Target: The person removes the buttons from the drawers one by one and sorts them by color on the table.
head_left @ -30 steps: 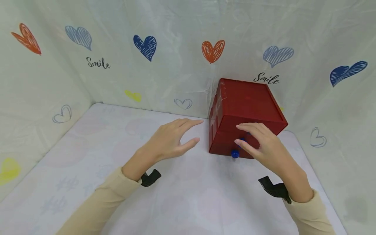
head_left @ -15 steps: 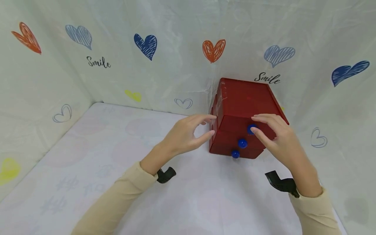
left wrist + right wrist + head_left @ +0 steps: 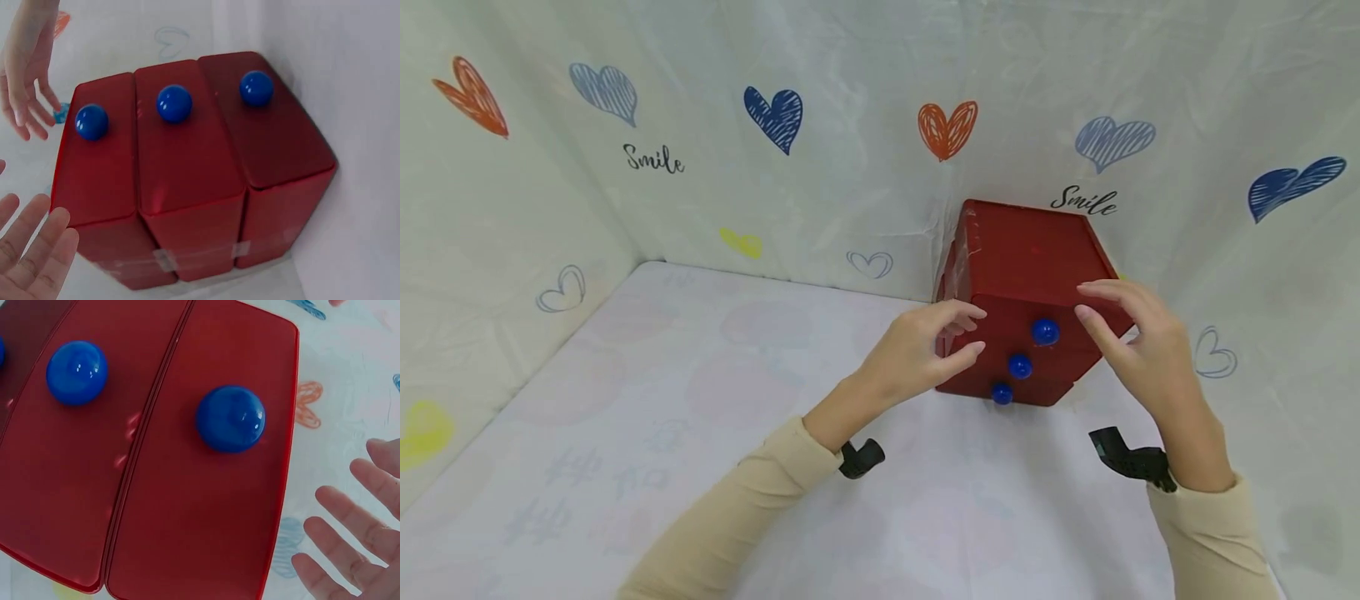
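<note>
A red chest of three drawers (image 3: 1037,250) stands against the back curtain, right of centre in the head view. Each drawer front bears a round blue knob; the top knob (image 3: 1045,332), middle knob (image 3: 1019,366) and bottom knob (image 3: 1002,393) all show. My left hand (image 3: 917,354) hovers before the chest's left front edge, fingers loosely bent and holding nothing. Over by the top drawer's right side hangs my right hand (image 3: 1150,350), thumb and fingers apart with nothing between them. In the right wrist view, spread fingers (image 3: 350,537) appear beside the top drawer front (image 3: 206,506).
A white cloth (image 3: 700,467) covers the table. Pale curtains (image 3: 850,183) printed with hearts and "Smile" rise behind it and at both sides. A black wrist strap piece (image 3: 861,458) sticks out below the left wrist, and a similar black piece (image 3: 1131,458) below the right.
My left hand has moved right, from beside the chest to in front of its left edge. The right hand has shifted right and slightly up, uncovering the knobs. The chest stays put.
</note>
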The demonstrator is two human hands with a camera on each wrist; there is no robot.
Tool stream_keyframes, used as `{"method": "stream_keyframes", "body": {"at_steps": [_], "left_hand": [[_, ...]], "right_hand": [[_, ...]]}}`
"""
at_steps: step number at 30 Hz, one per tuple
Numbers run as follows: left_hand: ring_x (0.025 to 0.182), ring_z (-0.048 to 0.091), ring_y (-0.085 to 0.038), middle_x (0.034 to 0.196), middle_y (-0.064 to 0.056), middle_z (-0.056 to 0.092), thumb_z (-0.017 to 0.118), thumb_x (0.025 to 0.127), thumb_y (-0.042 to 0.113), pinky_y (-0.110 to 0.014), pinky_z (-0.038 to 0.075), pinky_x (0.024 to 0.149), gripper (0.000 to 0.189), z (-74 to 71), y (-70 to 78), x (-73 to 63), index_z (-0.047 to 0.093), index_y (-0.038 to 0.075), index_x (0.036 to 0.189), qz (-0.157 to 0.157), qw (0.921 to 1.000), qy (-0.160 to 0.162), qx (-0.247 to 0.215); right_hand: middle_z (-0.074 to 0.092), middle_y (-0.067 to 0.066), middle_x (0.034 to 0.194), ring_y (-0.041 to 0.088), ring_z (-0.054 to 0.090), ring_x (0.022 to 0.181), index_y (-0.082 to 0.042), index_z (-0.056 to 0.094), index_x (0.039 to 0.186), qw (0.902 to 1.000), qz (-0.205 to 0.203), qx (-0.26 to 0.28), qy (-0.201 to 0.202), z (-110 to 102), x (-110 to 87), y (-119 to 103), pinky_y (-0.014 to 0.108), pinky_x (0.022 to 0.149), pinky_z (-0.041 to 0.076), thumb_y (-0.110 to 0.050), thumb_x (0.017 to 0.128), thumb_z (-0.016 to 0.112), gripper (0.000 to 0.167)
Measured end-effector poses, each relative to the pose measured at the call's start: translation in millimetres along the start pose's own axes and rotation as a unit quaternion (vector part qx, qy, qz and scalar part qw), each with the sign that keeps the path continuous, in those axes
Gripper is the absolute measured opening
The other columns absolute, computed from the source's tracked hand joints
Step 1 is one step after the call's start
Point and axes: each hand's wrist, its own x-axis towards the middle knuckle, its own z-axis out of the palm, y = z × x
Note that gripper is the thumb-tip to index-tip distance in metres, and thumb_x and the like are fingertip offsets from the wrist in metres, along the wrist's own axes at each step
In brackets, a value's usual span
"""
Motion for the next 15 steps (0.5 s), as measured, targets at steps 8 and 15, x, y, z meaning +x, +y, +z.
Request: {"method": "stream_keyframes", "body": {"at_steps": [8, 15], "left_hand": [[0.1, 0.062, -0.02, 0.117, -0.008, 0.063, 0.065, 0.087, 0.017, -0.025, 0.05, 0.088, 0.041, 20.6, -0.8, 3.2, 0.054, 0.006, 0.125, -0.016, 0.999, -0.017, -0.037], [0.106, 0.061, -0.019, 0.123, -0.007, 0.061, 0.065, 0.087, 0.02, -0.021, 0.048, 0.09, 0.047, 29.1, -0.1, 7.6, 0.049, 0.009, 0.13, -0.04, 0.9977, -0.03, -0.046]], "right_hand": [[0.06, 0.016, 0.119, -0.016, 0.037, 0.108, -0.005, 0.064, 0.114, 0.9981, 0.052, -0.003, 0.034, 0, -0.7, 13, 0.001, 0.084, 0.03, -0.007, 0.085, 0.065, 0.029], [0.058, 0.014, 0.122, 0.0, 0.044, 0.112, -0.005, 0.063, 0.117, 0.993, 0.109, -0.009, 0.044, 0, -1.6, 24, 0.003, 0.083, 0.032, -0.014, 0.088, 0.062, 0.03]]}}
